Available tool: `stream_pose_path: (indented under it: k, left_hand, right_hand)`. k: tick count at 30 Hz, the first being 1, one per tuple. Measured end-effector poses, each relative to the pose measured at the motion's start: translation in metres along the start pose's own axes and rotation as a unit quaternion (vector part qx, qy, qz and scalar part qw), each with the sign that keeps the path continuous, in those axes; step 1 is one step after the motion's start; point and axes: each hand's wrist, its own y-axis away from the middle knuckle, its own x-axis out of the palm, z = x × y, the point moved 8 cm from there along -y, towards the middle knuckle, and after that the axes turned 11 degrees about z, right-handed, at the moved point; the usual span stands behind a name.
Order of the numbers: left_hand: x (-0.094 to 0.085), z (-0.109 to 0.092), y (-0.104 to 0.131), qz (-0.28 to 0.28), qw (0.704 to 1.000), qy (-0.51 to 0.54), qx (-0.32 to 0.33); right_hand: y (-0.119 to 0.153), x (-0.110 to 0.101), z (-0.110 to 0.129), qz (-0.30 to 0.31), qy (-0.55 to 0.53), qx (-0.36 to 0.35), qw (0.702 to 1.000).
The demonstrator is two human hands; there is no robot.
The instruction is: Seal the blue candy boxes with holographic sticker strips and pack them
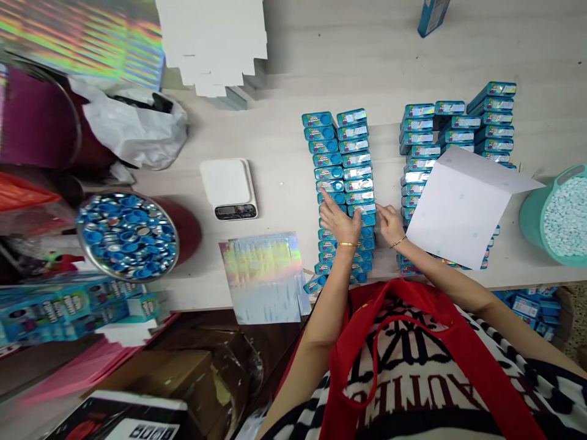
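Note:
Two long columns of small blue boxes [325, 160] stand side by side on the table before me. Shiny strips show on top of many boxes in the right-hand column [358, 173]. My left hand [340, 221] lies over both columns, fingers stretched out, with its thumb near a shiny-topped box [364, 209]. At that box's right end is my right hand [391, 225], index fingertip against or close to it and the other fingers bent. Neither hand visibly grips anything. Beneath my left palm some boxes are hidden.
More blue boxes [419, 153] stand to the right, partly under a folded white sheet [458, 208]. A teal bucket [532, 226] holds white pellets. Leftward are a kitchen scale [229, 183], holographic sheets [263, 281], a metal-rimmed pot [183, 232] of blue lids, and stacked white card [211, 43].

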Motion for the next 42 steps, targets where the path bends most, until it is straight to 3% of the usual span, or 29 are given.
stream_pose_path:
  k: [4,7,11,14,17,20,25,31,35,42]
  left_hand:
    - [0.003,0.005,-0.004,0.019,0.999,-0.001,-0.034]
    - [-0.004,0.006,-0.001,0.01,0.999,0.027,-0.038]
    - [-0.04,-0.012,0.022,-0.055,0.989,0.126,0.058]
    - [-0.056,-0.021,0.041,-0.043,0.964,0.241,0.102]
    - [-0.042,-0.011,0.05,0.005,0.946,0.32,0.055]
    - [-0.016,0.01,0.051,0.027,0.934,0.356,-0.013]
    - [0.01,0.034,0.044,0.03,0.932,0.359,-0.039]
    - [0.011,0.036,0.038,-0.002,0.961,0.275,-0.01]
    - [0.011,0.031,0.038,-0.011,0.98,0.199,-0.012]
    - [0.016,0.027,0.039,0.014,0.995,0.095,-0.041]
  right_hand:
    - [0.004,0.019,-0.008,0.052,0.018,0.023,0.998]
    - [0.001,0.011,-0.01,0.038,0.024,0.055,0.998]
    - [0.008,-0.021,0.008,-0.054,-0.063,0.05,0.995]
    - [0.02,-0.023,0.018,-0.023,-0.181,0.079,0.98]
    - [0.03,-0.01,0.025,0.045,-0.267,0.104,0.957]
    - [0.034,-0.009,0.023,0.041,-0.274,0.111,0.955]
    - [0.032,-0.017,0.015,0.024,-0.207,0.101,0.973]
    - [0.026,-0.024,0.023,0.017,-0.021,0.01,1.0]
    - [0.023,-0.021,0.027,0.026,0.102,-0.034,0.994]
    - [0.017,-0.009,0.02,0.042,0.239,-0.026,0.97]
